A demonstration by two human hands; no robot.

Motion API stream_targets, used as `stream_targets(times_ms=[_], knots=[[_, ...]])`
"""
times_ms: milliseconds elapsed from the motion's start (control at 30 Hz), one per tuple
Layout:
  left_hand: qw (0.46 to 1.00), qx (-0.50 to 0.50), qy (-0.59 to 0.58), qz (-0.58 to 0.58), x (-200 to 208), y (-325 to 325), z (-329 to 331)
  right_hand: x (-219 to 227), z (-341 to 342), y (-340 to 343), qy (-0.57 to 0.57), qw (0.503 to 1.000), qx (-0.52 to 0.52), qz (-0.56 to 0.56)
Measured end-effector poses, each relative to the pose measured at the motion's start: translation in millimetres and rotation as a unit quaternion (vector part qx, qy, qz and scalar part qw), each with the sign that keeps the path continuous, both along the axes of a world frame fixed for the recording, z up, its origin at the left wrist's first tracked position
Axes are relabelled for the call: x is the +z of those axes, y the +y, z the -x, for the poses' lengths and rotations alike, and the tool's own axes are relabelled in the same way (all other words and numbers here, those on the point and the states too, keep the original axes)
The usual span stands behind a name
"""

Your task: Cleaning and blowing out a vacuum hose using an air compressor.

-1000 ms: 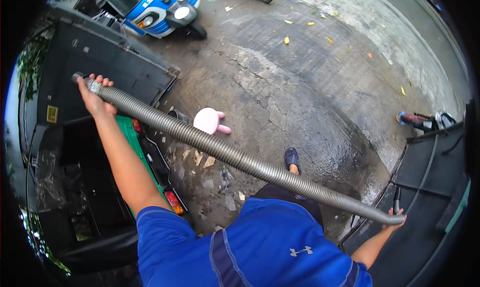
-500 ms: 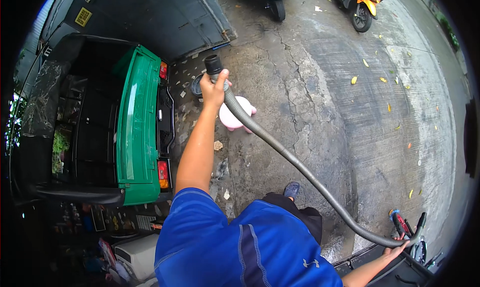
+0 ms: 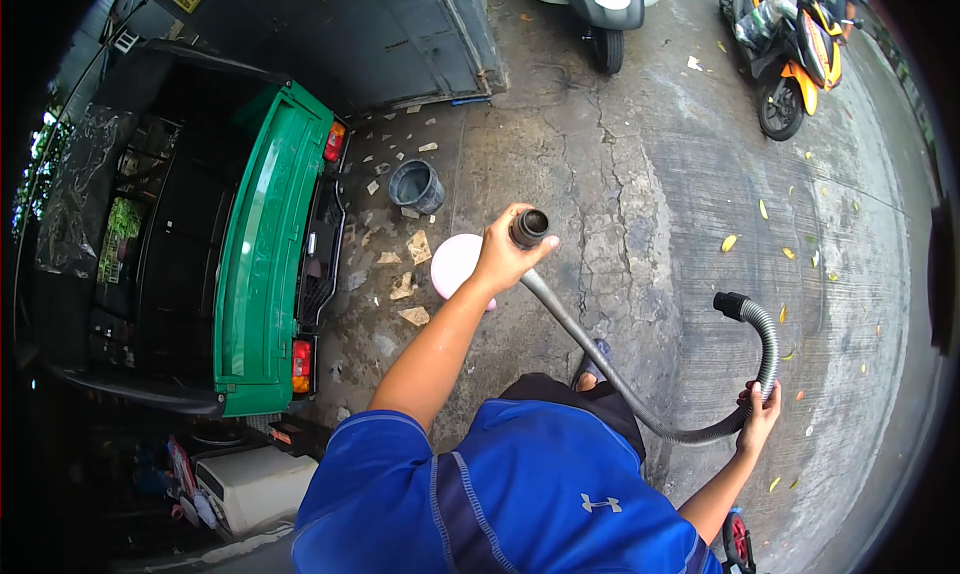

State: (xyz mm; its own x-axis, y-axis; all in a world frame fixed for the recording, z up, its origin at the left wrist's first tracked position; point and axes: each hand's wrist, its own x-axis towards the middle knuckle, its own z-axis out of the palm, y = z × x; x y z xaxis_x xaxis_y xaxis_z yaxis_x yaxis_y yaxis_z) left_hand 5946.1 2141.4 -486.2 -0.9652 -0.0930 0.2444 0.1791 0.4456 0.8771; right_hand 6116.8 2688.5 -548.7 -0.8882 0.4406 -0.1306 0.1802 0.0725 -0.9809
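A long grey ribbed vacuum hose (image 3: 590, 347) sags between my two hands across the front of my body. My left hand (image 3: 508, 249) is closed round one end, just below its black round cuff (image 3: 530, 228), whose open mouth faces up. Farther right, my right hand (image 3: 759, 416) grips the hose near its other end. From there the hose curls upward to a second black end piece (image 3: 732, 304). Beneath my left forearm, a pale pink stool (image 3: 455, 266) stands on the ground, partly hidden by the hand and arm.
A dark bucket (image 3: 416, 186) stands beyond the stool, among scattered paper scraps (image 3: 403, 286). The green rear of a vehicle (image 3: 262, 244) occupies the left side, by a grey metal gate (image 3: 350, 44). At the far right are an orange scooter (image 3: 795, 74) with a person beside it, and another scooter (image 3: 605, 14).
My left hand has come nearer and right, tipping the cuff's mouth upward. My right hand has risen and moved inward, bringing the hose's far end up. A person now shows by the orange scooter.
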Motion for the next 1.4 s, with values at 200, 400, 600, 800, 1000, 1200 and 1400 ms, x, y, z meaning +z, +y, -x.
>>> stream_targets(times_ms=[200,400,600,800,1000,1200,1400], knots=[[0.995,0.059,-0.073,-0.025,0,-34,61,67,229,-61,-0.109,0.931,0.344,0.046],[0.993,-0.041,-0.106,-0.023,-34,-82,150,47,443,-231,-0.083,0.881,0.414,-0.211],[0.92,-0.098,-0.205,-0.319,-29,-110,272,33,552,-410,0.122,0.803,0.537,-0.227],[0.82,-0.027,-0.201,-0.535,-20,-185,361,49,652,-485,0.16,0.739,0.601,-0.257],[0.883,0.076,-0.197,-0.42,-34,-217,416,7,727,-491,0.137,0.757,0.586,-0.253],[0.94,0.104,-0.182,-0.269,-17,-217,488,-3,807,-491,0.088,0.791,0.584,-0.161],[0.955,0.029,-0.19,-0.226,-25,-176,570,36,854,-562,0.152,0.702,0.685,-0.119]])
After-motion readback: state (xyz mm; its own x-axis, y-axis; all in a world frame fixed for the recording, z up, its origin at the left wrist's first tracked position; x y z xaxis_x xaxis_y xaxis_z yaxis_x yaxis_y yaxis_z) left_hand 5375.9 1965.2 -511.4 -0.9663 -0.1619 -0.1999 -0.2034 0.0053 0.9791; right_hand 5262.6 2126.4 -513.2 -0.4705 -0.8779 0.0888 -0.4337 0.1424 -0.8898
